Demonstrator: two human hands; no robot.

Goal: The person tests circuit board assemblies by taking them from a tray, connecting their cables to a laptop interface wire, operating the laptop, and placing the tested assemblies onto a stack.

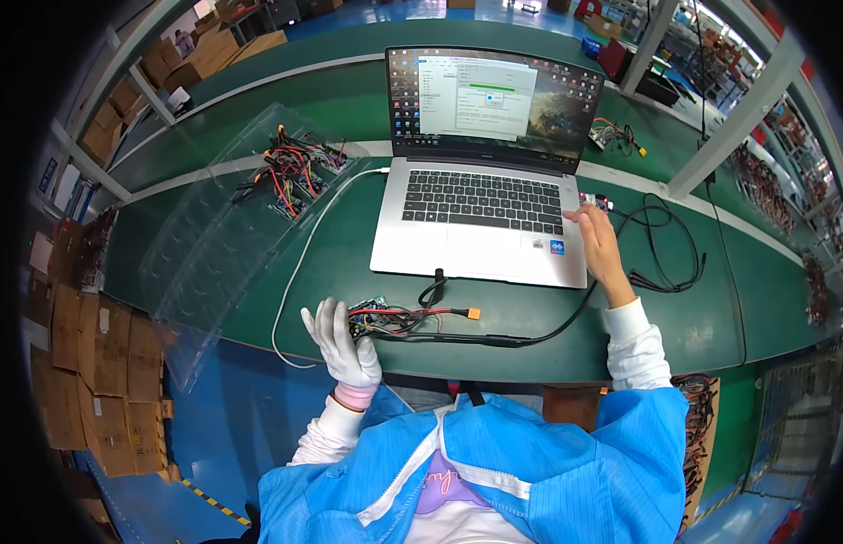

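My left hand, in a white glove, rests on the green bench with fingers spread, touching the left end of a small circuit board with red and black wires and an orange plug. My right hand, bare, lies at the right edge of an open silver laptop, fingers near the keyboard's lower right corner and a small red adapter. It holds nothing. The laptop screen shows a window with a green progress bar.
A clear plastic tray at left holds several wired boards. A white cable and black cables run from the laptop. Cardboard boxes stand at far left. Metal frame posts rise at right.
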